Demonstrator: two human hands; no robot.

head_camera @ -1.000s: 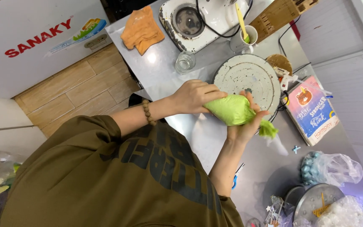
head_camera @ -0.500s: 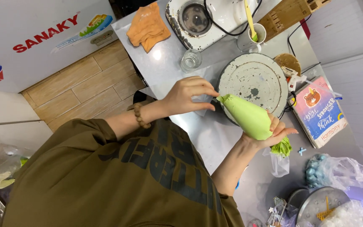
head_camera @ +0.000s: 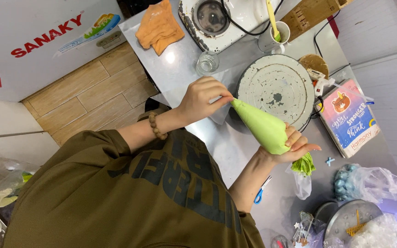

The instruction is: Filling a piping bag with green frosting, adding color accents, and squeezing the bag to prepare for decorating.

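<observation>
Above the steel worktop (head_camera: 184, 64), the left hand (head_camera: 203, 98) pinches the tip of a green piping bag (head_camera: 260, 126) while the right hand (head_camera: 295, 147) cradles its wide end, fingers loosely curled. Best keep the tip pinched and the bag supported from beneath. The bag looks plump, smooth, pale green, tilted beside the round turntable (head_camera: 276, 87).

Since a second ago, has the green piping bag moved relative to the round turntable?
Yes. The green piping bag has swung: its tip now points up-left beside the round turntable rim, its wide end in the right hand.
</observation>
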